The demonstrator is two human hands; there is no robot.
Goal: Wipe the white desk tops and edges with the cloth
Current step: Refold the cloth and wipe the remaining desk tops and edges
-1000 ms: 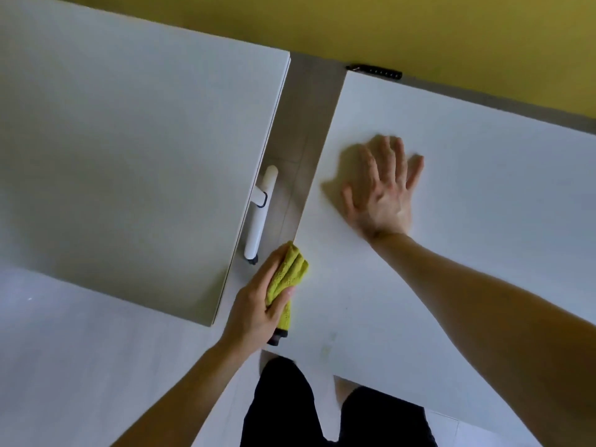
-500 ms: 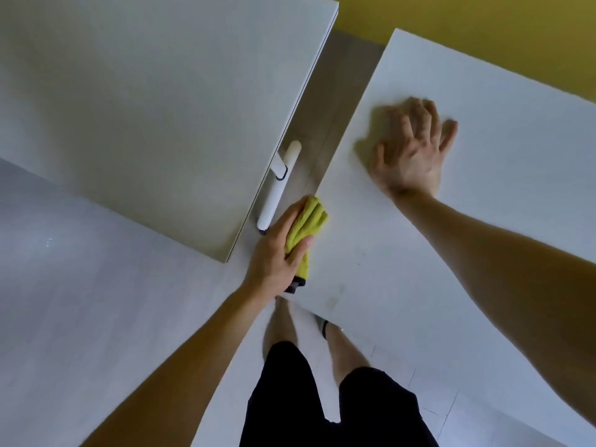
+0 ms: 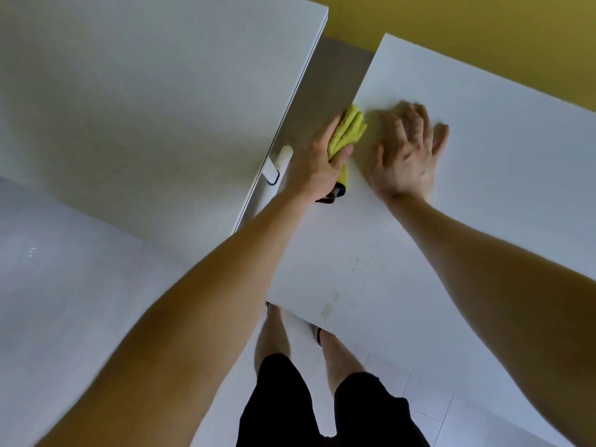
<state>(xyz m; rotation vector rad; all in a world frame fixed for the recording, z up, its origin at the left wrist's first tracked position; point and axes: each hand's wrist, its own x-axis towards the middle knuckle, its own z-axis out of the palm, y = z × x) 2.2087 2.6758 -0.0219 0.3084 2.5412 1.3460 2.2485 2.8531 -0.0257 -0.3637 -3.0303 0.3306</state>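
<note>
My left hand (image 3: 317, 162) grips a folded yellow-green cloth (image 3: 346, 129) and holds it against the left edge of the right white desk (image 3: 503, 162), about halfway along that edge. My right hand (image 3: 404, 156) lies flat on this desk top with fingers spread, just right of the cloth. A second white desk (image 3: 145, 108) stands to the left across a narrow gap.
A white handle-like part (image 3: 280, 162) with a dark clip hangs in the gap at the left desk's right edge. A yellow wall (image 3: 483, 33) runs behind the desks. Faint stains (image 3: 329, 306) mark the right desk near its front corner. My legs stand on pale floor tiles below.
My left hand has slid the cloth along the right desk's left edge, away from me, from near the front corner to beside my right hand. My right hand stays flat on the desk top.
</note>
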